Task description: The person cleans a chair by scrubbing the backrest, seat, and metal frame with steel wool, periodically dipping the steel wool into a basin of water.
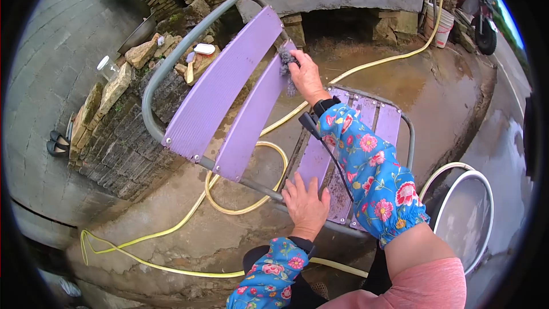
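We have a purple slatted chair [257,111] standing on wet concrete ground [166,212], between the low stone wall [123,143] on the left and the road edge on the right. Our right hand [309,77] is closed around a grey scrubber [285,60], pressed to the far upper end of the backrest's lower slat. Our left hand [307,206] holds nothing; its fingers are spread on the near end of a seat slat, by the backrest.

The slats look damp, so we judge that our left palm could slide if we lean hard on it. Our right arm is stretched well across the seat, and a strong push that high on the backrest might rock the frame [151,91]. The bolt heads near the slat ends could snag the scrubber or scrape our knuckles.

A black cord [337,166] hangs beside our right sleeve [372,166], over the seat; it might catch on a slat edge if we pull back quickly. The yellow hose [234,212] lies looped near the seat's left edge, where a shifted foot could trip on it.
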`<state>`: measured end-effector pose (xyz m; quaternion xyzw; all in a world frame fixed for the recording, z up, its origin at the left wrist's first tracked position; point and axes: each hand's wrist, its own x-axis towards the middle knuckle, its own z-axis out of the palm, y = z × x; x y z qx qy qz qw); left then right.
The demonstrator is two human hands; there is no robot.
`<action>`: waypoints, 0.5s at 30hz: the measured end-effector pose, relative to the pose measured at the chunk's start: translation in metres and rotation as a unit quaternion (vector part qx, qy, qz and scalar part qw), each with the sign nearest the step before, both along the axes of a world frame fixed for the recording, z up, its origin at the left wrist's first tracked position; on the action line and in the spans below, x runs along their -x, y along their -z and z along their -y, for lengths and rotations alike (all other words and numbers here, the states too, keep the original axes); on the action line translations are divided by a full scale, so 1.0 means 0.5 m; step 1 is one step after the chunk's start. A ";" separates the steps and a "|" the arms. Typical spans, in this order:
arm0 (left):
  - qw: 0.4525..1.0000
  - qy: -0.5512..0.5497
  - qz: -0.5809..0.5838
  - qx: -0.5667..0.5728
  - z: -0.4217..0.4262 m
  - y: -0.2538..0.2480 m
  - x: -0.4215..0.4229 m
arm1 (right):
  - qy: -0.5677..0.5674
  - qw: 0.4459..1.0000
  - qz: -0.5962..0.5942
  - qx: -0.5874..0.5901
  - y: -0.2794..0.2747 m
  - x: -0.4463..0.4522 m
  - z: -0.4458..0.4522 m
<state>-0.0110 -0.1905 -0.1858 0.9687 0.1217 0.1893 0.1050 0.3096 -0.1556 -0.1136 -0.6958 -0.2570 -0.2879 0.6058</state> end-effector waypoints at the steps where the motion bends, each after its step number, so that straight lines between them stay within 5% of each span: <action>1: 1.000 0.002 0.001 -0.002 0.000 -0.002 -0.013 | -0.028 0.998 0.048 0.002 0.010 0.036 -0.004; 10: 1.000 0.005 -0.017 -0.009 0.000 -0.005 -0.014 | 0.108 0.992 -0.055 0.035 -0.008 -0.120 -0.004; 15: 1.000 0.010 -0.016 -0.012 -0.001 -0.002 -0.017 | -0.030 0.996 -0.006 0.089 0.023 -0.007 0.032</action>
